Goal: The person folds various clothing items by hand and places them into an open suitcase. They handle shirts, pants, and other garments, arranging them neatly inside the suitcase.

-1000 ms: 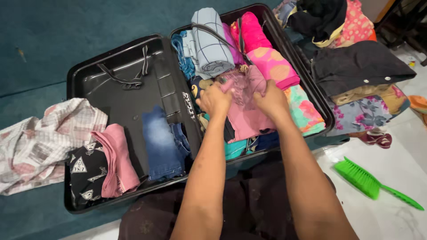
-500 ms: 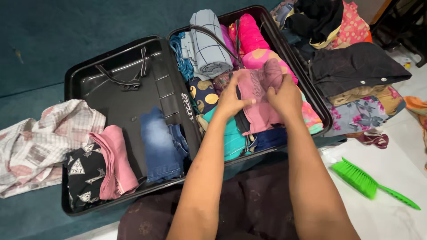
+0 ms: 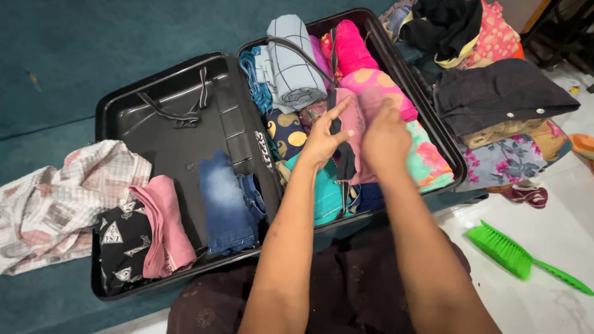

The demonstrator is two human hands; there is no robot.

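Pink garment [image 3: 354, 133] sits rolled in the right half of the open black suitcase [image 3: 185, 133], between the teal fabric [image 3: 325, 192] and the floral pieces. Left hand [image 3: 322, 139] rests on it with fingers spread; right hand [image 3: 385, 133] presses flat on top, blurred, so whether it pinches cloth I cannot tell. Tucking well likely means pushing the roll down evenly, keeping its edges from unfurling. Left half holds three pieces: one denim [image 3: 226, 198], one pink fold [image 3: 164, 226], one black printed [image 3: 124, 241]. One green brush [image 3: 513, 256] lies on the floor
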